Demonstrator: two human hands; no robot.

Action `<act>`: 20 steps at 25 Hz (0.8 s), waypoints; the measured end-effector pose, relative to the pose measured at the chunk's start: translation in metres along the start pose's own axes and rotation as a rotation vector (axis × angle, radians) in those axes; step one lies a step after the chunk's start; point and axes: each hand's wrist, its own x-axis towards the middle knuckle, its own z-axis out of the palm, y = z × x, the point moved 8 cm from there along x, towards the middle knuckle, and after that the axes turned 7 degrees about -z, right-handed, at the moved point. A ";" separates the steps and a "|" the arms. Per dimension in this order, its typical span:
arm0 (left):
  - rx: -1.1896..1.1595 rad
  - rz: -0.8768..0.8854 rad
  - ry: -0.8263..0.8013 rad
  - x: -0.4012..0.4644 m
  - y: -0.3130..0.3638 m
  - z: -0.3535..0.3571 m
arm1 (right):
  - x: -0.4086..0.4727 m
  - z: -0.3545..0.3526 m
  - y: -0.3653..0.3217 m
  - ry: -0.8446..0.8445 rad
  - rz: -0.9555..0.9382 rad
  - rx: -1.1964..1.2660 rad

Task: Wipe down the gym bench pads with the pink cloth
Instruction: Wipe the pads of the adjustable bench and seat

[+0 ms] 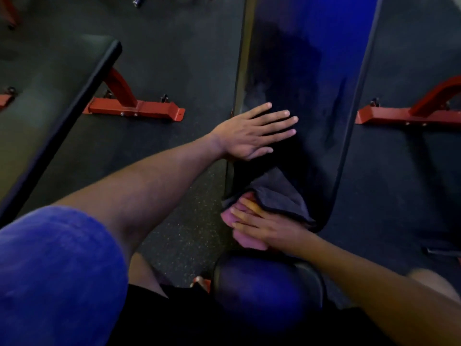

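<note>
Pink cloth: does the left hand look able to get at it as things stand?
Probably yes: the left hand lies flat on the bench pad just beyond the pink cloth, nothing between them, though the right hand covers much of it.

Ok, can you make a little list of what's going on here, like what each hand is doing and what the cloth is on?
place: gym floor with benches on red frames
left hand: flat, fingers straight, resting on the long bench pad
right hand: fingers fairly straight, pressing the pink cloth
pink cloth: at the near end of the long pad, partly in shadow
seat pad: nearer the person, below the cloth
other bench: to the left
</note>
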 end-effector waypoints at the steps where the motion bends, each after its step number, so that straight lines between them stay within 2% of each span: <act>1: -0.002 -0.005 0.004 -0.002 -0.001 0.002 | 0.036 0.001 0.002 0.046 0.038 0.072; 2: -0.009 0.004 0.002 -0.003 -0.002 0.003 | 0.061 0.000 0.007 0.065 0.130 0.171; 4: -0.007 0.001 0.006 -0.003 -0.003 0.001 | 0.060 0.006 0.006 -0.007 0.204 0.297; 6: -0.006 -0.003 0.004 -0.001 -0.002 0.002 | 0.008 0.004 0.002 0.042 0.183 0.246; 8: -0.007 -0.011 0.007 -0.004 -0.002 0.004 | -0.054 -0.012 0.006 0.085 0.149 0.095; 10: -0.002 -0.028 0.019 -0.006 -0.003 0.003 | -0.072 -0.023 0.017 0.039 0.128 0.050; 12: -0.006 -0.031 0.017 -0.003 0.000 0.001 | -0.027 -0.023 0.023 0.047 0.105 0.061; 14: -0.009 -0.029 0.004 -0.002 -0.001 0.002 | 0.038 -0.018 0.025 0.080 0.203 0.138; 16: -0.008 -0.039 0.013 -0.003 -0.001 0.000 | 0.053 -0.015 0.024 0.055 0.271 0.150; 18: -0.011 -0.036 0.011 -0.003 0.000 -0.001 | 0.002 -0.013 0.022 0.062 0.195 0.081; 20: -0.004 -0.033 0.014 -0.004 0.000 0.000 | -0.060 -0.015 0.017 0.042 0.035 0.035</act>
